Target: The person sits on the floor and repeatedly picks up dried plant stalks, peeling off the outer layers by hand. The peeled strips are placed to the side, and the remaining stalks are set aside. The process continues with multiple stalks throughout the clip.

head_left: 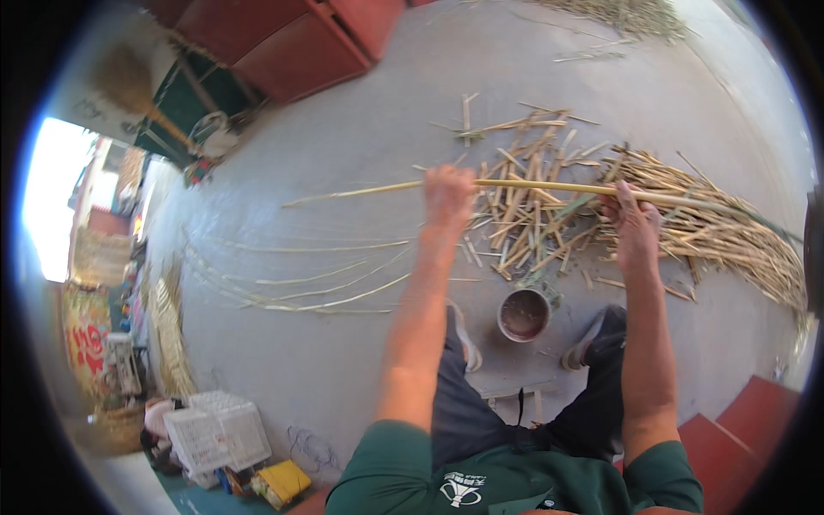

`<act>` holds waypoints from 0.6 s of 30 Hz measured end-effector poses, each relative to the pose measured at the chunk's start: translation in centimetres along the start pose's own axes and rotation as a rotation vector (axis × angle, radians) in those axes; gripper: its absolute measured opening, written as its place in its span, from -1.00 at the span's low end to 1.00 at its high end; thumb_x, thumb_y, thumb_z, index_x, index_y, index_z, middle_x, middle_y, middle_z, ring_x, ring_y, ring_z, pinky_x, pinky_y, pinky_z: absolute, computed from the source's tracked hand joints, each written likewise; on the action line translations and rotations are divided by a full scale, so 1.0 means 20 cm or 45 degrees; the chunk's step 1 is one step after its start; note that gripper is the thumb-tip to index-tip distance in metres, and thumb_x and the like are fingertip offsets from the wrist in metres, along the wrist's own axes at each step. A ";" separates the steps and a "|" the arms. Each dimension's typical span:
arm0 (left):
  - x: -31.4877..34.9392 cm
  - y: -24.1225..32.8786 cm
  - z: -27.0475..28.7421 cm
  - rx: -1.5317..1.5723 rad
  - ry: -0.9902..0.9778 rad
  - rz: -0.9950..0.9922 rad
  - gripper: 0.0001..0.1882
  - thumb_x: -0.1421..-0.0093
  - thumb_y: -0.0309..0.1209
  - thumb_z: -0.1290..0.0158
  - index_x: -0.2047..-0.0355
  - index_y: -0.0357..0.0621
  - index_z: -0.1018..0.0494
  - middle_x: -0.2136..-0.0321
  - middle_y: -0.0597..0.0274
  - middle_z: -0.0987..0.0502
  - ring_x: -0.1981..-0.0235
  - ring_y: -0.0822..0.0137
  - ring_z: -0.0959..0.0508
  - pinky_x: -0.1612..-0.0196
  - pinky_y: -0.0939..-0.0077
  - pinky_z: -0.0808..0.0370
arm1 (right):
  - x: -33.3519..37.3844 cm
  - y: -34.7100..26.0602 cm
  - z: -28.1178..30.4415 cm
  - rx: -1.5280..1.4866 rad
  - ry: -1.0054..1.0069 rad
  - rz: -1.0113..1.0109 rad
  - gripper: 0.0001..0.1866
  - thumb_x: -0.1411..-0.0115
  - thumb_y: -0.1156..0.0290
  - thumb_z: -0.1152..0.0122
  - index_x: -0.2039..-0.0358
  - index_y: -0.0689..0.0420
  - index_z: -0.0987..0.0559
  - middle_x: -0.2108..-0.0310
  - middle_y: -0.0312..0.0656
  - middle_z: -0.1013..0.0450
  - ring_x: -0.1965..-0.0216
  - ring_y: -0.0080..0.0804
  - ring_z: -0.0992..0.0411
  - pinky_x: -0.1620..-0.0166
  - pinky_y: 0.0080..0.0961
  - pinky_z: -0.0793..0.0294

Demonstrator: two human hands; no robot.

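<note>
A long, thin yellowish reed [541, 184] runs almost level across the view, held in both my hands. My left hand [449, 202] is closed around its thinner part, a little smeared by motion. Farther right, my right hand [633, 215] grips the thicker part between thumb and fingers. Below the reed lie many short broken pieces of stalk [524, 210], scattered over the floor. A large pile of long dry stalks [721, 236] spreads under and beyond my right hand. Several long pale strips [300, 307] lie curved on the floor to the left.
A round pot [501, 324] with a brownish inside stands between my feet. Red cabinets [296, 56] and a broom [142, 99] are at the far left. A pale straw bundle [169, 339], white crate [219, 433] and yellow box [283, 482] sit at left; red boards [717, 455] lie lower right.
</note>
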State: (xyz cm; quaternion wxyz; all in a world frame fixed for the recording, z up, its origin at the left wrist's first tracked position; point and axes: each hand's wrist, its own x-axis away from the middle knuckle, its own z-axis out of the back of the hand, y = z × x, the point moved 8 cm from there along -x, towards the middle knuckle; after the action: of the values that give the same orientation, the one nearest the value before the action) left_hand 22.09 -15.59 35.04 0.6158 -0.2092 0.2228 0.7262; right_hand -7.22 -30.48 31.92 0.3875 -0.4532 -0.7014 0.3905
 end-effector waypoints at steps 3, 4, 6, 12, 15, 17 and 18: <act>0.11 -0.29 -0.01 -0.138 -0.326 0.327 -0.83 0.07 -0.32 -0.31 0.57 0.00 -0.52 0.53 0.26 -0.56 0.32 0.19 -0.55 0.19 0.14 -0.33 | -0.07 0.00 0.09 -0.004 0.099 -0.103 -0.79 -0.37 0.26 -0.19 0.20 0.16 -0.57 0.29 -0.22 -0.63 0.33 -0.57 -0.55 0.29 -0.63 -0.52; 0.14 -0.33 0.01 -0.236 -0.413 0.413 -0.83 0.06 -0.30 -0.32 0.51 -0.03 -0.56 0.50 0.25 -0.59 0.25 0.21 -0.56 0.17 0.15 -0.32 | -0.08 -0.02 0.09 0.016 0.090 -0.098 -0.78 -0.37 0.26 -0.19 0.20 0.16 -0.57 0.28 -0.21 -0.63 0.32 -0.57 -0.56 0.28 -0.63 -0.51; 0.10 -0.22 -0.02 -0.191 -0.477 0.299 -0.75 0.03 -0.26 -0.35 0.36 -0.04 -0.60 0.43 0.25 -0.62 0.20 0.19 -0.58 0.12 0.14 -0.32 | -0.08 -0.03 0.06 0.067 0.061 -0.063 -0.77 -0.37 0.25 -0.19 0.18 0.17 -0.57 0.27 -0.21 -0.63 0.30 -0.57 -0.56 0.25 -0.62 -0.51; -0.15 0.48 0.02 0.664 -0.356 -0.037 -0.63 0.00 -0.16 -0.37 0.25 -0.11 -0.64 0.36 0.24 -0.66 0.27 0.22 -0.60 0.18 0.29 -0.36 | 0.11 0.10 -0.24 0.080 -0.240 -0.142 -0.74 -0.38 0.28 -0.18 0.09 0.22 -0.55 0.20 -0.19 -0.61 0.19 -0.51 -0.56 0.10 -0.55 -0.57; -0.15 0.49 0.01 0.731 -0.457 0.063 -0.66 -0.03 -0.18 -0.36 0.28 -0.14 -0.65 0.40 0.20 -0.67 0.36 0.25 -0.62 0.18 0.35 -0.39 | 0.12 0.10 -0.26 0.075 -0.253 -0.225 -0.74 -0.36 0.32 -0.19 0.05 0.23 -0.53 0.18 -0.20 -0.60 0.14 -0.48 -0.55 0.07 -0.54 -0.55; -0.11 0.38 -0.03 0.798 -0.561 0.244 -0.70 -0.06 -0.22 -0.35 0.30 -0.17 -0.65 0.43 0.17 -0.67 0.41 0.28 -0.63 0.18 0.38 -0.44 | 0.08 0.02 -0.18 0.106 -0.209 -0.116 -0.73 -0.34 0.32 -0.22 0.05 0.20 -0.53 0.15 -0.16 -0.60 0.13 -0.45 -0.57 0.07 -0.54 -0.54; -0.06 0.29 -0.07 0.960 -0.644 0.396 -0.73 -0.11 -0.30 -0.34 0.27 -0.22 -0.64 0.44 0.18 -0.68 0.43 0.40 -0.63 0.23 0.47 -0.52 | 0.06 -0.02 -0.15 0.111 -0.195 -0.064 -0.73 -0.33 0.31 -0.24 0.05 0.19 -0.53 0.13 -0.14 -0.60 0.12 -0.44 -0.58 0.07 -0.54 -0.54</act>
State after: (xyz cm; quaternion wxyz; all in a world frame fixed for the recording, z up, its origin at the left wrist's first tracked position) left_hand 16.56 -18.27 35.02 0.5675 0.2478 0.3424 0.7066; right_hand -5.00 -28.94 33.64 0.3617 -0.3871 -0.7224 0.4444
